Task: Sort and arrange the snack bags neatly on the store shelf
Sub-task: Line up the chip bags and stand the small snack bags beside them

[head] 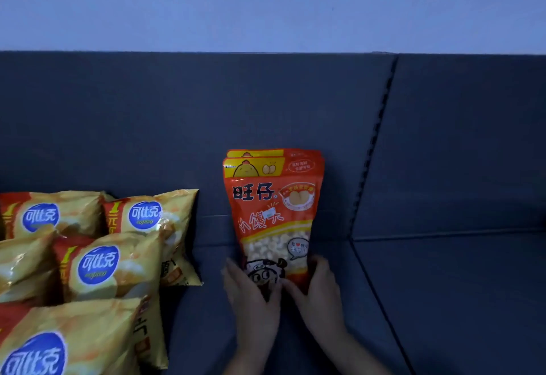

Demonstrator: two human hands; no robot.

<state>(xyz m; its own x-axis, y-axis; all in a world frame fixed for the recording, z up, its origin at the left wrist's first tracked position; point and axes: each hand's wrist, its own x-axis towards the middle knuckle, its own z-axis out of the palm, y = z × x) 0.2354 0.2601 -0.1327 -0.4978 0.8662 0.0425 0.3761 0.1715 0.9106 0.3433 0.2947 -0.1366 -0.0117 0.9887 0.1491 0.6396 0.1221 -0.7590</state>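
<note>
An orange snack bag [271,206] stands upright on the dark blue shelf [443,286], leaning against the back panel [147,123], with a second, matching bag [274,152] tucked directly behind it. The left hand [251,295] and right hand [319,289] grip the front bag's lower corners, fingers curled round its edges and thumbs across its face. Yellow chip bags [118,265] crowd the shelf to the left, a gap away.
</note>
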